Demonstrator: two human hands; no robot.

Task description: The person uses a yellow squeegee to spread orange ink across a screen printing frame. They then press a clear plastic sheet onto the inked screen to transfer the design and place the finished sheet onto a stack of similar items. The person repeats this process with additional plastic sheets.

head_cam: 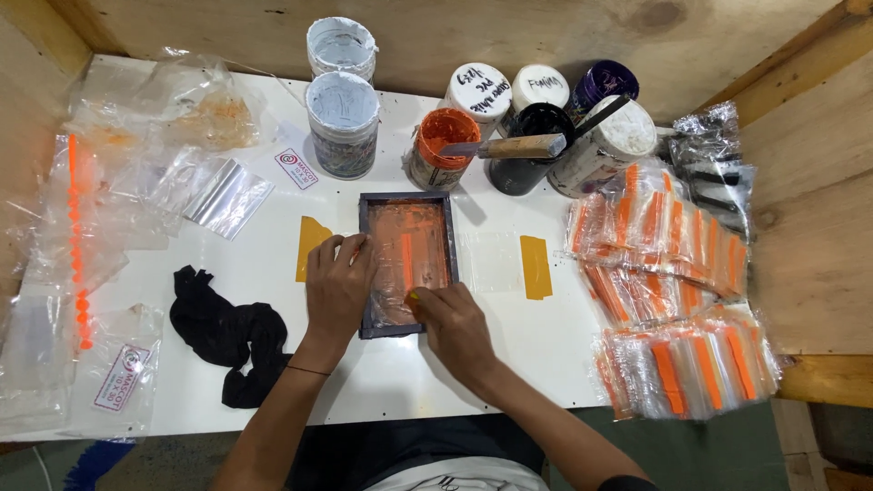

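Small dark rectangular printing frame with orange-inked mesh [407, 264] lying flat at centre of frame on the white worktop [273, 382], long side running up and down the picture. Left hand [336, 286] spread flat, palm down, over the frame's left rail, fingers [350, 247] extended and gripping nothing, only pressing. Right hand [455, 323] at the frame's lower right corner, fingers curled around something small at the mesh; what exactly, cannot tell. Frame judged light and rigid at the rails, mesh thin and easily dented, wet ink likely slippery and quick to smear; best taken by the outer rails, never the inked middle. Two yellow tape strips [536, 266] stuck either side as markers, a clear film sheet between frame and right strip. Above centre: open orange paint pot [438, 145] with a wooden-handled scraper [514, 145] resting across it and the neighbouring black pot [532, 145]; two grey-white tubs [342, 123] to upper left. Stack of clear bags with orange printed bars [673, 300] crowding right edge. Crumpled black cloth [227, 332] at lower left, loose clear plastic bags [136, 164] heaped along left edge. Worktop smooth, glossy, boxed in by bare plywood walls [800, 227] at top and right; little free room around the frame.
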